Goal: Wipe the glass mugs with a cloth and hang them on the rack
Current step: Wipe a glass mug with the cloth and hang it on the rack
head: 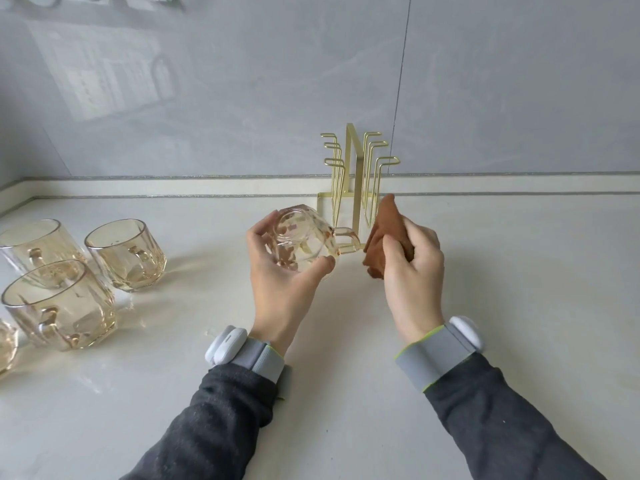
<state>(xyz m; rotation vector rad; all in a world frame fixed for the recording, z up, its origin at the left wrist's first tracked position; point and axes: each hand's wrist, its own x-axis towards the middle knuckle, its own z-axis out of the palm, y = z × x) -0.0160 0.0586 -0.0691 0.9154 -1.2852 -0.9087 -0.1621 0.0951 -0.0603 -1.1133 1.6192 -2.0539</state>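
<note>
Pale tabletop [485, 271], grey wall behind. Left grip [277, 271] wraps tilted glass mug [301, 240] at frame centre. Right grip [412, 271] bunches brown cloth [384, 233] just beside it. Wiping step, probably. Gold rack [356, 168] bare. Next: cloth onto glass.

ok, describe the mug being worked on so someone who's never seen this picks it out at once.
Find the gold wire rack on the white counter by the wall. Just front-left of it, the left hand grips an amber glass mug, beside the brown cloth in the right hand. Unlike the upright mugs at the counter's left, it is held tipped on its side.
</note>
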